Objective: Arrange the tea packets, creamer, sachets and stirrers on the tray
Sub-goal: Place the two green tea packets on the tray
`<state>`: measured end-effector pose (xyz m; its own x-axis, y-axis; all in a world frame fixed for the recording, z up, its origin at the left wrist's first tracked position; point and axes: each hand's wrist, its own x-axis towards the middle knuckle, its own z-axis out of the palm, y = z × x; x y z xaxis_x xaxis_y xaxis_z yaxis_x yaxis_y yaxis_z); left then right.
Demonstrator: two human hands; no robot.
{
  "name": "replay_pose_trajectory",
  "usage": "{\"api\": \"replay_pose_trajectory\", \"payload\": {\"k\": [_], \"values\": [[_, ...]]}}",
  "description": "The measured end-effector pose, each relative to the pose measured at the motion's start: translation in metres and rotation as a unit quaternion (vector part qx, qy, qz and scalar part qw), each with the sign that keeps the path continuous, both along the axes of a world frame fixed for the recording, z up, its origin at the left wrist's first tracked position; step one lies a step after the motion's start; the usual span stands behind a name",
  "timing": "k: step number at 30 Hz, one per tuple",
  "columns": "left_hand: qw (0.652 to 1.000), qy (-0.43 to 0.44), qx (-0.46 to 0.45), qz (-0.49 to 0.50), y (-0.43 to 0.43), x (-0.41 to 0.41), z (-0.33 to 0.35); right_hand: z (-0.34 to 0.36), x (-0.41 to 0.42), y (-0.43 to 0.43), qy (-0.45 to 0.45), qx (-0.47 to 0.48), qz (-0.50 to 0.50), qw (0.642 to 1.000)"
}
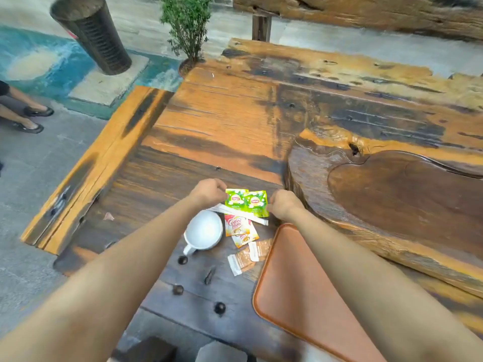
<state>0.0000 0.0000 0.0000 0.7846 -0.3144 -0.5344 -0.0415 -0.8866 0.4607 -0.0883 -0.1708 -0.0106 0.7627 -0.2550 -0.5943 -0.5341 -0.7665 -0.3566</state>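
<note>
Two green tea packets (247, 202) are held side by side just above the wooden table. My left hand (209, 193) pinches the left packet's edge and my right hand (283, 205) pinches the right packet's edge. Under them lie white paper-wrapped stirrers (241, 215). Two red and yellow creamer packets (239, 229) lie nearer, and two brown and white sachets (248, 256) nearer still. The brown tray (292, 296) sits at the lower right, partly under my right forearm, with nothing visible on it.
A white cup (203, 232) lies left of the creamer packets. A raised carved wooden slab (392, 194) borders the tray on the right. Dark bolt heads (219, 308) stud the table. A person's legs (23, 113) show far left, a potted plant (188, 30) behind.
</note>
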Motion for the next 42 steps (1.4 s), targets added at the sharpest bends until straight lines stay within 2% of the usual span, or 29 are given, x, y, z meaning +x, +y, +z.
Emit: {"api": "replay_pose_trajectory", "payload": {"k": [4,9,13,19,23,27,33,35,38,42], "values": [[0.999,-0.012,0.042,0.008,-0.016,0.01,-0.026,-0.028,0.008,0.006,-0.016,-0.019,-0.107,0.994],[0.993,-0.034,0.11,0.023,-0.032,0.015,-0.058,-0.057,0.015,0.021,-0.052,-0.045,-0.186,0.98],[0.992,0.001,0.091,0.083,-0.041,0.018,-0.068,-0.068,0.02,0.032,-0.055,-0.041,-0.245,0.967],[0.993,0.048,0.091,0.06,-0.044,0.021,-0.065,-0.074,0.021,0.032,-0.066,-0.021,-0.292,0.954],[0.99,0.067,0.007,0.122,-0.041,0.021,-0.064,-0.075,0.015,0.034,-0.082,0.015,-0.314,0.946],[0.969,0.122,-0.103,0.187,-0.039,0.02,-0.059,-0.076,0.011,0.038,-0.106,0.025,-0.314,0.943],[0.971,0.092,-0.178,0.131,-0.038,0.023,-0.046,-0.079,0.016,0.031,-0.141,0.095,-0.31,0.935],[0.964,0.093,-0.218,0.122,-0.038,0.023,-0.038,-0.077,0.016,0.027,-0.174,0.175,-0.308,0.919],[0.948,0.115,-0.27,0.126,-0.038,0.02,-0.027,-0.071,0.011,0.023,-0.225,0.308,-0.324,0.866],[0.914,0.152,-0.35,0.139,-0.039,0.01,-0.014,-0.055,0.002,0.015,-0.266,0.355,-0.323,0.836]]}}
